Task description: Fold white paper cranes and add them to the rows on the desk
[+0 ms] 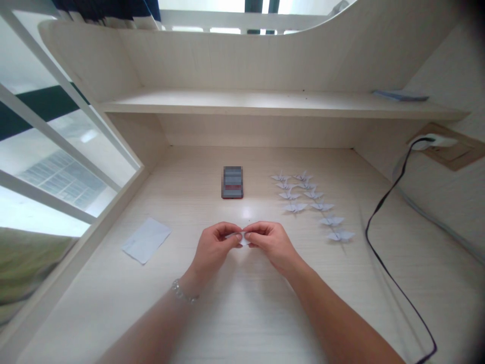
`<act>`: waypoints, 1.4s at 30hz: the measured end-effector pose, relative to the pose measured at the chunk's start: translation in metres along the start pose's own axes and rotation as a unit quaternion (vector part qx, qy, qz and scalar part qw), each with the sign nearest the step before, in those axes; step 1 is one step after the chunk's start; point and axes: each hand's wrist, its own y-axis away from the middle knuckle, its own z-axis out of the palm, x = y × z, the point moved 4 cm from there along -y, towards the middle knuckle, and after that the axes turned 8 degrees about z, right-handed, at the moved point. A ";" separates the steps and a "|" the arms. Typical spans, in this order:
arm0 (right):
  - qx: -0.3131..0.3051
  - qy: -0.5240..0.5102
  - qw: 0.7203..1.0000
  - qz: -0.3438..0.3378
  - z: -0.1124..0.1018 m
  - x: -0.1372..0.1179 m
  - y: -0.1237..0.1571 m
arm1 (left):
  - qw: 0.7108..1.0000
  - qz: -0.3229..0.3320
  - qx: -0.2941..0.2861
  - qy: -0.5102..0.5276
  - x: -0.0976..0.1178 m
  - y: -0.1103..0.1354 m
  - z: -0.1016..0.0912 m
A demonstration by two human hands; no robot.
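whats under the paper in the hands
Pale wood-grain desk shows below the small white paper; the left hand and right hand pinch it, their fingers covering most of it.

The folded paper (pixel 241 238) pinched between the left hand (pixel 212 246) and right hand (pixel 273 245) is mostly hidden by them; at twelve o'clock, the phone (pixel 232 182) is blurred (pixelated, nothing readable).
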 end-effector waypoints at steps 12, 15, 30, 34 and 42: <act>-0.009 -0.001 1.000 0.013 0.001 -0.002 0.002 | 0.999 0.020 -0.032 -0.028 0.002 0.000 0.000; -0.013 0.005 1.000 0.020 0.000 -0.003 0.003 | 0.998 0.015 -0.040 -0.038 0.001 0.000 -0.001; -0.066 -0.058 0.995 0.048 0.000 -0.002 0.005 | 0.997 0.030 -0.052 -0.047 0.005 0.000 0.000; -0.054 -0.038 0.997 0.051 -0.001 -0.002 0.005 | 0.995 0.041 -0.060 -0.067 0.006 0.001 0.000; -0.034 0.002 0.999 0.035 -0.003 -0.003 0.004 | 0.996 0.017 -0.069 -0.048 0.004 0.001 0.000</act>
